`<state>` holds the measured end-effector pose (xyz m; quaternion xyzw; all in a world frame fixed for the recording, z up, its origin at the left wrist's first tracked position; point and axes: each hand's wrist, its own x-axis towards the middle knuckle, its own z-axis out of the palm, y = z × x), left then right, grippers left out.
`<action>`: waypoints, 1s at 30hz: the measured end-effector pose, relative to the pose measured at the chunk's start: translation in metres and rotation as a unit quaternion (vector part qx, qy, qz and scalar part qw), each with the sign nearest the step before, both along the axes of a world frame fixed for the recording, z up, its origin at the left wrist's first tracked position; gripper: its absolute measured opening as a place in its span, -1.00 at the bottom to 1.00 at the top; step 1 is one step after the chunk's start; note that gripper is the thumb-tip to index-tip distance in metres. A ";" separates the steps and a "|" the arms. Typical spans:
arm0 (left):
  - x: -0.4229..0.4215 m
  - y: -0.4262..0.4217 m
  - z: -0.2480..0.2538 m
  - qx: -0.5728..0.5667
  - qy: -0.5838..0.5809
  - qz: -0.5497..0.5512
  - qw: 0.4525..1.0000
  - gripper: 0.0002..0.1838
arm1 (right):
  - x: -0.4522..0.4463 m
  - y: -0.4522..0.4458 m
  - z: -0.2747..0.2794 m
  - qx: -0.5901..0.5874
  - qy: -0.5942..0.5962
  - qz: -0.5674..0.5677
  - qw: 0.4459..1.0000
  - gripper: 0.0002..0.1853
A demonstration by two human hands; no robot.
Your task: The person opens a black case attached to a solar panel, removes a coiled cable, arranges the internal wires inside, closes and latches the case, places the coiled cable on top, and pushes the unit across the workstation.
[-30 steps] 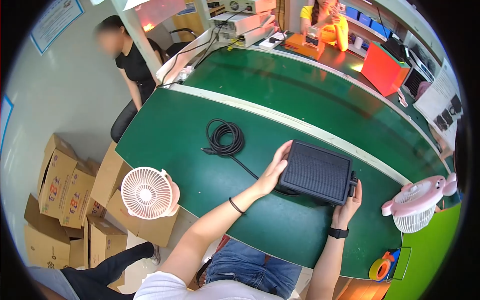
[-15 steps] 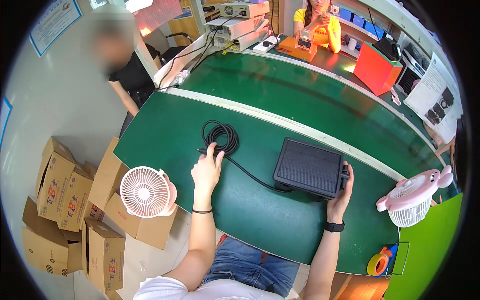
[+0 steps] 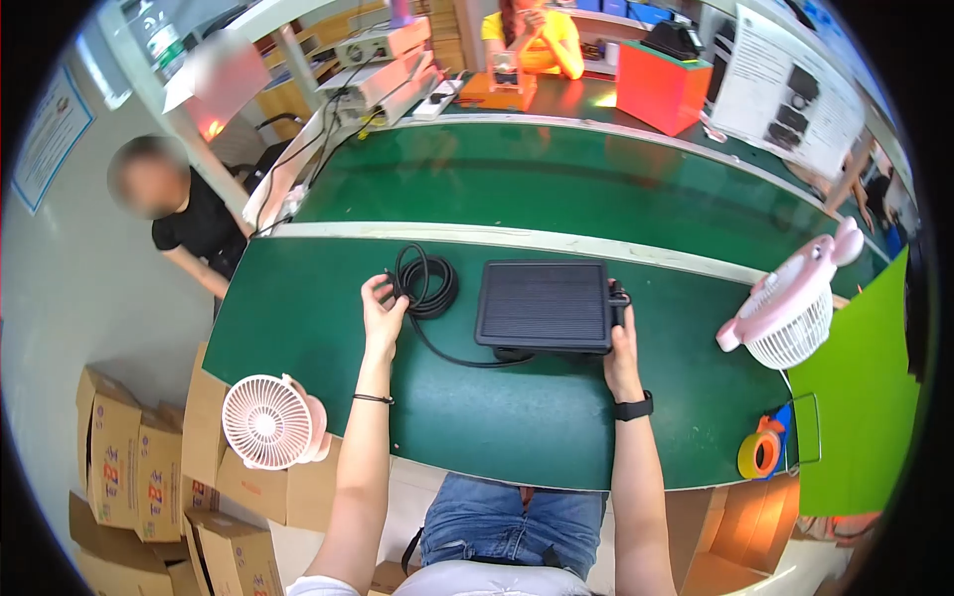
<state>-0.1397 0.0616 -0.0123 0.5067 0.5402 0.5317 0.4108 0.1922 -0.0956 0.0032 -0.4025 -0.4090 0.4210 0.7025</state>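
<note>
A black ribbed panel unit (image 3: pixel 544 304) rests on the green table (image 3: pixel 497 427), and a black cable runs from its underside to a coil (image 3: pixel 434 288) on the left. My left hand (image 3: pixel 382 316) pinches the cable's end at the coil's left edge, fingers closed round it. At the panel's right side, my right hand (image 3: pixel 623 348) grips its edge near a black bracket (image 3: pixel 619 303), with some fingers hidden behind the unit.
A pink fan (image 3: pixel 273 422) stands at the left edge, another pink fan (image 3: pixel 795 298) at the right. Tape rolls (image 3: pixel 759 454) sit at the right front. Cardboard boxes (image 3: pixel 124 457) are at lower left. One person (image 3: pixel 194 223) is at left, another (image 3: pixel 542 42) across the table.
My left hand has left the panel's side, reached the coil and closed on the cable end, lifting a loop slightly. My right hand stays at the panel. The view has shifted.
</note>
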 end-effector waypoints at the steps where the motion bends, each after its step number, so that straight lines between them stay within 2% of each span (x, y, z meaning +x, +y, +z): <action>1: 0.010 -0.007 0.010 -0.023 -0.062 0.003 0.998 -0.25 | -0.001 0.000 0.002 0.003 -0.008 -0.005 1.000 -0.02; 2: 0.016 -0.010 0.014 -0.047 -0.122 0.007 0.991 -0.17 | -0.002 0.001 0.004 0.006 -0.017 -0.010 1.000 -0.01; 3: 0.013 -0.007 0.014 -0.109 -0.231 -0.021 0.967 -0.01 | -0.001 0.002 0.004 0.015 -0.021 -0.007 1.000 -0.03; 4: 0.007 -0.003 0.012 -0.152 -0.322 -0.052 0.933 0.00 | 0.001 0.003 0.002 0.024 -0.025 -0.004 0.999 -0.05; 6: 0.017 -0.011 0.033 -0.059 -0.293 -0.109 0.948 -0.04 | 0.005 0.005 -0.001 0.043 -0.027 0.004 0.999 -0.09; 9: 0.047 -0.048 0.083 0.093 -0.132 -0.089 0.983 -0.08 | 0.007 0.006 0.000 0.052 -0.030 0.017 0.998 -0.12; 12: 0.075 -0.077 0.116 0.228 0.012 -0.048 0.972 -0.09 | 0.006 0.004 0.003 0.047 -0.036 0.032 0.998 -0.13; 13: 0.082 -0.081 0.114 0.295 0.079 -0.049 0.951 -0.09 | 0.004 0.004 0.004 0.047 -0.046 0.034 0.997 -0.13; 14: 0.092 -0.087 0.110 0.333 0.078 -0.068 0.937 -0.17 | 0.003 0.003 0.005 0.046 -0.055 0.036 0.997 -0.13; 16: 0.101 -0.094 0.114 0.404 0.216 -0.235 0.857 -0.30 | 0.002 0.005 0.001 0.051 -0.050 0.039 0.997 -0.13; 18: 0.123 -0.100 0.127 0.459 0.295 -0.359 0.757 -0.41 | 0.004 0.006 0.002 0.052 -0.049 0.039 0.997 -0.11; 19: 0.130 -0.115 0.139 0.415 0.331 -0.379 0.758 -0.40 | 0.002 0.004 0.005 0.061 -0.058 0.006 0.996 -0.15; 21: 0.141 -0.120 0.133 0.424 0.319 -0.348 0.773 -0.49 | -0.002 0.000 0.018 0.083 -0.075 -0.061 0.992 -0.24; 24: 0.144 -0.114 0.109 0.433 0.278 -0.290 0.807 -0.55 | 0.001 -0.007 0.021 0.156 -0.210 -0.203 0.944 -0.44; 25: 0.144 -0.113 0.105 0.431 0.266 -0.273 0.818 -0.57 | -0.004 -0.013 0.025 0.165 -0.223 -0.242 0.930 -0.61; 28: 0.146 -0.111 0.108 0.470 0.276 -0.272 0.793 -0.61 | -0.007 -0.021 0.036 0.193 -0.384 -0.237 0.871 -0.64; 30: 0.150 -0.113 0.106 0.481 0.290 -0.247 0.790 -0.61 | -0.012 -0.018 0.033 0.213 -0.433 -0.227 0.846 -0.68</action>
